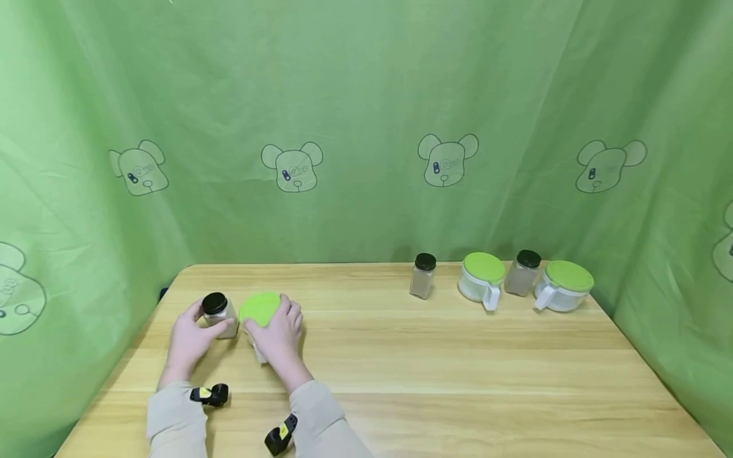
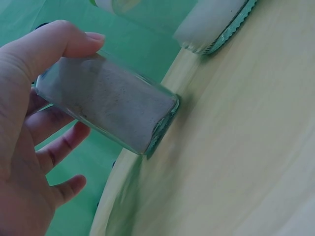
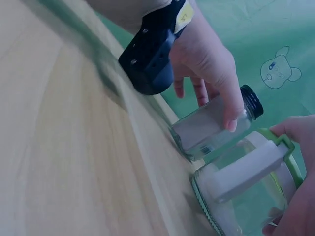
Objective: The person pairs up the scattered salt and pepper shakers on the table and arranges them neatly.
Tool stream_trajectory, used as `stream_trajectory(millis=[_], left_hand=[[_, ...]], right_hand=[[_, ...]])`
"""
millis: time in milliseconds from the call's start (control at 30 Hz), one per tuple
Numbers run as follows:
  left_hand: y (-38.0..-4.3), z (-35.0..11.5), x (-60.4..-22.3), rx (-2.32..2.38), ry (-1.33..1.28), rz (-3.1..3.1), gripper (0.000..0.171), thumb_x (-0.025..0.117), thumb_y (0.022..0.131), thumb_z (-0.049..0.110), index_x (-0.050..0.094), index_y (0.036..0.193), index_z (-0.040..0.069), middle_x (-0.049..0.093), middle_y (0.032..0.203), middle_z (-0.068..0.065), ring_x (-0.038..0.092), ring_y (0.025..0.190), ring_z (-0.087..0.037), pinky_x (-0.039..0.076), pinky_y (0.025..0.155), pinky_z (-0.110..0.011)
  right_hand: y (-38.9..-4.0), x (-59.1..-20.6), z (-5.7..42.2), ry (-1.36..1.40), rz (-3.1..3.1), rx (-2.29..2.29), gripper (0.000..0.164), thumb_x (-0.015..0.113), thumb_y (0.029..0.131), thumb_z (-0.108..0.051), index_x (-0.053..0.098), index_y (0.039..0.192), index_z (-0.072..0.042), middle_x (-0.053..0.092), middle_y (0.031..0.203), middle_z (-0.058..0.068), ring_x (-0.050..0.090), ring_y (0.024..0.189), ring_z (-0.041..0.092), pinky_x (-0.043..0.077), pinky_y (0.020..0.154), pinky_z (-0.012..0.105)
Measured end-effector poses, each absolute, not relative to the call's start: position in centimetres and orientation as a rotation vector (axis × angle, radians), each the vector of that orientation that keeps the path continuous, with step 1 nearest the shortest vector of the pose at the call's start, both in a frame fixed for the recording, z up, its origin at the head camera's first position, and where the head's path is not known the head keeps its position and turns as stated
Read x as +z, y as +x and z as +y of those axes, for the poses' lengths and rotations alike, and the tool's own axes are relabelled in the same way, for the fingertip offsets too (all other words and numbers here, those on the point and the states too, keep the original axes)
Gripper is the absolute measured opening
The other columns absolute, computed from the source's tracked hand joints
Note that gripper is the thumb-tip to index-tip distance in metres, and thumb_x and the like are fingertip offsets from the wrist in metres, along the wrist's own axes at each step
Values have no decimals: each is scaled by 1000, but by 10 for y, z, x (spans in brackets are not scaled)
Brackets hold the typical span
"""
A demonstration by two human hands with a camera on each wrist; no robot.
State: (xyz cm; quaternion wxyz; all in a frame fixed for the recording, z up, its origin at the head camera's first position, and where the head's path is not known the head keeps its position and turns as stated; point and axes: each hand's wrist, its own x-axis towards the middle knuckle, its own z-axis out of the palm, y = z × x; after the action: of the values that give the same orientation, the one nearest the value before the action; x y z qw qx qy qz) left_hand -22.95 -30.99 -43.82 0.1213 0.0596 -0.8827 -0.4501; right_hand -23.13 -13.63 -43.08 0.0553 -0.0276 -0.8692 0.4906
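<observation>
On the left of the table in the head view, my left hand point(image 1: 188, 343) grips a square glass jar point(image 1: 215, 304) with a black lid. In the left wrist view, pale powder fills that jar point(image 2: 110, 101), its base at the tabletop; the thumb lies on one side and the fingers reach round behind. Just right of it, my right hand point(image 1: 282, 334) holds a round glass jar point(image 1: 259, 309) with a green lid from above. The right wrist view shows this jar's white handle point(image 3: 251, 169) and white contents low inside. The two jars stand close together, upright.
Along the back right of the wooden table point(image 1: 435, 369) stand two black-lidded jars point(image 1: 422, 280) point(image 1: 521, 277) and two green-lidded jars point(image 1: 483, 270) point(image 1: 567, 277) with white handles. A green curtain point(image 1: 366, 83) surrounds the table at the back and sides.
</observation>
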Motion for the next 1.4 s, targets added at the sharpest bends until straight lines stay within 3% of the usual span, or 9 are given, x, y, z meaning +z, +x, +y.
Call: stream_trajectory(millis=[367, 1100, 1400], left_hand=[[-226, -310, -435, -1359, 177, -2625, 76, 78, 82, 27, 42, 141, -3, 44, 144, -31, 37, 137, -46, 23, 115, -61], [-227, -315, -442, -1399, 85, -2684, 76, 77, 83, 29, 40, 143, 0, 44, 143, -31, 33, 138, -47, 17, 112, -69], [-226, -316, -435, -1401, 20, -2672, 82, 77, 83, 27, 33, 147, 2, 45, 139, -30, 38, 132, -46, 22, 108, -70]], right_hand=[[-233, -437, -135, -76, -2663, 1411, 92, 79, 70, -55, 41, 141, -9, 45, 134, 13, 44, 121, 28, 41, 102, 46], [-229, -436, -131, -62, -2666, 1398, 93, 78, 69, -60, 42, 139, -9, 46, 132, 13, 45, 120, 27, 42, 100, 47], [-231, -432, -128, -52, -2649, 1430, 100, 77, 70, -61, 36, 146, -12, 42, 142, 16, 43, 129, 31, 39, 106, 51]])
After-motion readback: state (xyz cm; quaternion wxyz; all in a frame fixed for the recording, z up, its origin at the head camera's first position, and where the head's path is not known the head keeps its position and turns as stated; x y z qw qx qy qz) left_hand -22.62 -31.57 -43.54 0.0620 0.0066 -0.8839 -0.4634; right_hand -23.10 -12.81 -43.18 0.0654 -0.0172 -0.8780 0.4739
